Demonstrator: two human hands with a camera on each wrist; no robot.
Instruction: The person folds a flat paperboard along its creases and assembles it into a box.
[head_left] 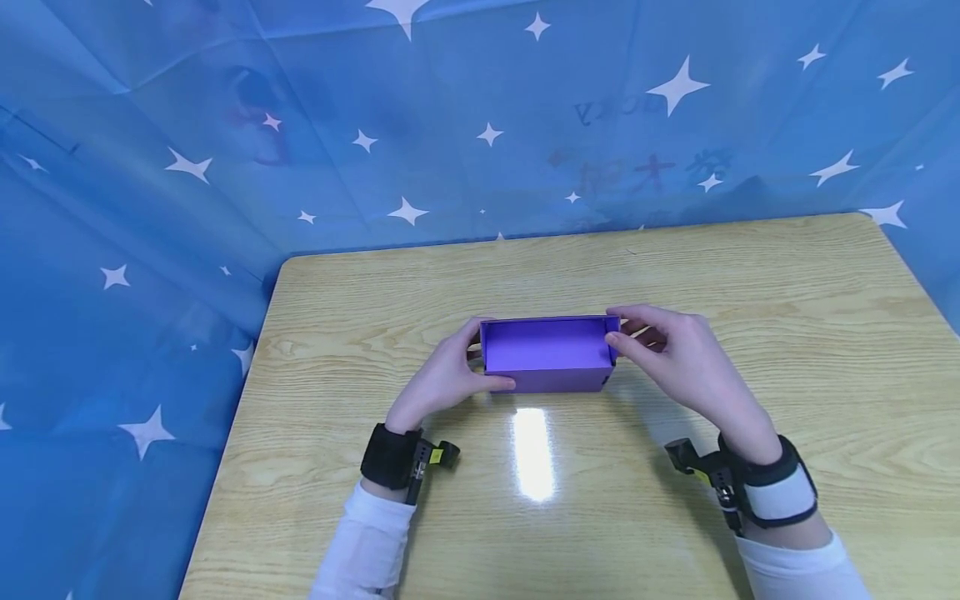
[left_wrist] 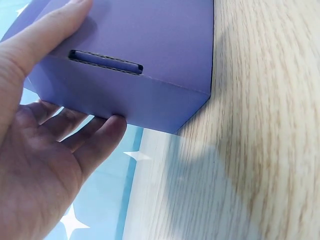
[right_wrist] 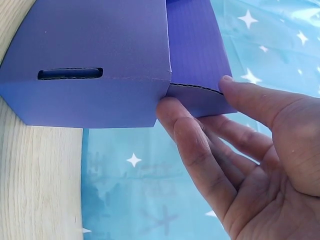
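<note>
A purple cardboard box [head_left: 552, 381] rests on the table between both hands, its open side facing up toward the head camera. My left hand [head_left: 452, 371] grips its left end, thumb along the front wall and the other fingers around the end. On the right, my right hand [head_left: 678, 354] pinches a side flap [right_wrist: 202, 97] of the box, thumb at the flap's cut edge and fingertips against its outer face. A narrow slot [left_wrist: 105, 62] runs along a fold in the left wrist view. Another slot [right_wrist: 70, 73] shows in the right wrist view.
The wood-grain table [head_left: 360, 308] has rounded far corners. Behind and left of it hangs a blue cloth [head_left: 450, 100] with white stars. A bright light reflection lies on the tabletop in front of the box. Each wrist wears a strapped camera.
</note>
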